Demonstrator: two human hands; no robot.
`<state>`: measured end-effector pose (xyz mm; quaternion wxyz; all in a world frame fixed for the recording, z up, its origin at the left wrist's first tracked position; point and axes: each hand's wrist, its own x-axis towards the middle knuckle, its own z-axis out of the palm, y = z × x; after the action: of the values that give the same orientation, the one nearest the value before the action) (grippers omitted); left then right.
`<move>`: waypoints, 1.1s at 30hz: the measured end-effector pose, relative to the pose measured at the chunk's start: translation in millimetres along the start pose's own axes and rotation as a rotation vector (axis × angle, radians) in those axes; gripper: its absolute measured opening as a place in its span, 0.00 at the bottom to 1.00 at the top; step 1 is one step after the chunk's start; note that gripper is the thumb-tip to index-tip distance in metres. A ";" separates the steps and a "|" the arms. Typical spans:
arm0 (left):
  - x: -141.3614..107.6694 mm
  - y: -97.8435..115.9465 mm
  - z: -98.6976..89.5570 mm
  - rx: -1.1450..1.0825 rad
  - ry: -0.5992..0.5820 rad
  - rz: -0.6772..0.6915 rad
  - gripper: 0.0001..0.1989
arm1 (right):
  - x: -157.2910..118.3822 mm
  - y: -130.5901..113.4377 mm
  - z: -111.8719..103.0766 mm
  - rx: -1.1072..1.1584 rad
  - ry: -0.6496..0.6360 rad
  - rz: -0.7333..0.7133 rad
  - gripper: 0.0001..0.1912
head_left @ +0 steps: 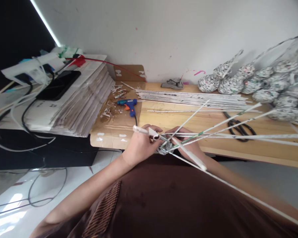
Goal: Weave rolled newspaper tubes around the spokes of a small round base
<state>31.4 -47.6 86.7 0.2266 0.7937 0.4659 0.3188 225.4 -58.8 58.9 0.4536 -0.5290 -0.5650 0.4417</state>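
Observation:
Close to my body, at the table's front edge, I hold a small woven piece of rolled newspaper strips. My left hand is closed round its left side, with short thick paper ends poking out above the fingers. From the right, my right hand grips the same piece, partly hidden behind the strips. Several long paper strips fan out from it to the right, one running down past my right forearm. A thicker pale paper roll crosses in front of my right hand.
On a cardboard sheet lies a blue glue gun among paper scraps. Loose paper rolls lie along the wooden table, with black scissors at right. Woven paper balls pile up behind. A paper stack carries a phone.

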 end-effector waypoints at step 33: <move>9.0 -14.6 -22.4 -0.169 -0.224 0.223 0.03 | -3.8 -16.4 -2.1 -0.100 -0.064 -0.100 0.04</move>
<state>9.9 -31.5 95.3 0.3062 0.8491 0.3185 0.2894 224.3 -63.4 75.2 0.4296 -0.5077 -0.6263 0.4067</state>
